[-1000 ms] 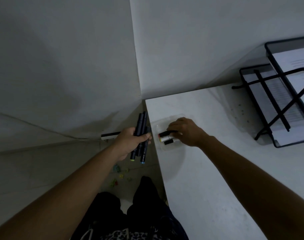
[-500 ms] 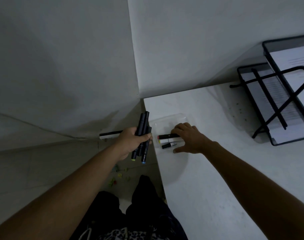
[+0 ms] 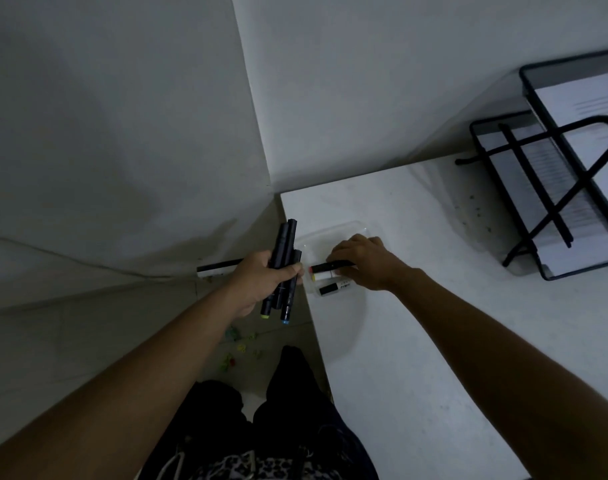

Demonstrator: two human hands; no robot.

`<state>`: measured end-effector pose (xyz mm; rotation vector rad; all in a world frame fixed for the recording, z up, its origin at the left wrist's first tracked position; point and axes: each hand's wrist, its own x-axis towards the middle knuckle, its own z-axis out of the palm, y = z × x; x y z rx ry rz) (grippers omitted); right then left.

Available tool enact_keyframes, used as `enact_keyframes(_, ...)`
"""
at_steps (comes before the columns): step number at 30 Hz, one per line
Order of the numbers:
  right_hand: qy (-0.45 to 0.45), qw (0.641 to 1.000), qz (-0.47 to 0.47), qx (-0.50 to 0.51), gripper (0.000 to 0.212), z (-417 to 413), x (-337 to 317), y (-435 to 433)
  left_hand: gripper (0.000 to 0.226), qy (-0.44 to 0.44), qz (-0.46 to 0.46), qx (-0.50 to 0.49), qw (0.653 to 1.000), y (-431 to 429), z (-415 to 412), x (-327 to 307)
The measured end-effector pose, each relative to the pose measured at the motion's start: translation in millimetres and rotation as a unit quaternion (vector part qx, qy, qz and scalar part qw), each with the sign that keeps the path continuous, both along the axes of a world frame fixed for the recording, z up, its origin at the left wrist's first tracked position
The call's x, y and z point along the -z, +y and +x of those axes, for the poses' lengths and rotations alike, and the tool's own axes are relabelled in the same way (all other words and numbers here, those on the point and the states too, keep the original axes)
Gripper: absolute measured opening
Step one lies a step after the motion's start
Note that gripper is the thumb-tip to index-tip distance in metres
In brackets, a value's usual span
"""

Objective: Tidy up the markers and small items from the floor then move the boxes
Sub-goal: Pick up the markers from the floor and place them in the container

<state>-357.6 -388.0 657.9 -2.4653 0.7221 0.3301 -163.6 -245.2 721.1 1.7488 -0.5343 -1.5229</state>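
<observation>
A clear plastic box (image 3: 333,231) sits at the near-left corner of the white table (image 3: 434,341). Three markers lie in it: a black one with a red end (image 3: 321,267), a white one with a yellow end (image 3: 321,276) and a black-and-white one (image 3: 334,289). My right hand (image 3: 365,261) reaches into the box, its fingers and thumb pinched on the black red-ended marker. My left hand (image 3: 259,284) hovers just left of the table edge, above the floor, gripping a bundle of black markers (image 3: 284,252) with yellow and blue ends pointing down.
Small colourful items (image 3: 235,344) are scattered on the floor below my left hand. A long black-and-white object (image 3: 216,267) lies by the wall. A black wire paper tray (image 3: 552,188) holding sheets stands at the table's far right. My legs (image 3: 288,393) are beside the table edge.
My right hand, spread flat beside the box half a second ago, has come back onto the markers with fingers curled. The left hand with its bundle has barely moved.
</observation>
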Motion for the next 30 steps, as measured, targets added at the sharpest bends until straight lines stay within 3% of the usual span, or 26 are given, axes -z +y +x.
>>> enact_keyframes(9,0.011,0.998,0.058,-0.012,0.032,-3.8,-5.2,-4.1,0.026,-0.019,-0.003,0.008,1.0,-6.0,4.4,1.1)
enact_keyframes(12,-0.056,0.995,0.056,0.065,0.037,-0.3,-11.5,6.1,0.029,-0.021,0.003,0.0,1.0,-13.7,0.7,3.8)
enact_keyframes(14,-0.14,0.957,0.174,0.187,0.042,7.7,-23.7,17.2,0.031,-0.028,0.0,-0.005,1.0,-21.5,-5.4,4.9)
enact_keyframes(16,-0.2,0.896,0.292,0.27,0.05,15.7,-34.2,25.7,0.033,-0.04,-0.004,0.01,0.999,-31.0,-14.5,5.6)
enact_keyframes(18,-0.233,0.85,0.342,0.326,0.055,19.0,-39.4,27.8,0.032,-0.077,-0.015,0.059,0.995,-40.2,-23.4,5.3)
enact_keyframes(23,-0.249,0.829,0.302,0.4,0.063,5.4,-41.2,14.5,0.031,-0.211,-0.025,0.239,0.947,-66.7,-32.6,2.4)
enact_keyframes(27,-0.297,0.809,0.272,0.427,0.056,-12.3,-37.9,4.9,0.031,-0.271,-0.059,0.306,0.911,-92.1,-36.3,2.0)
enact_keyframes(30,-0.277,0.805,0.24,0.467,0.045,-22.3,-29.5,1.5,0.037,-0.296,-0.075,0.347,0.886,-105.5,-39.6,7.8)
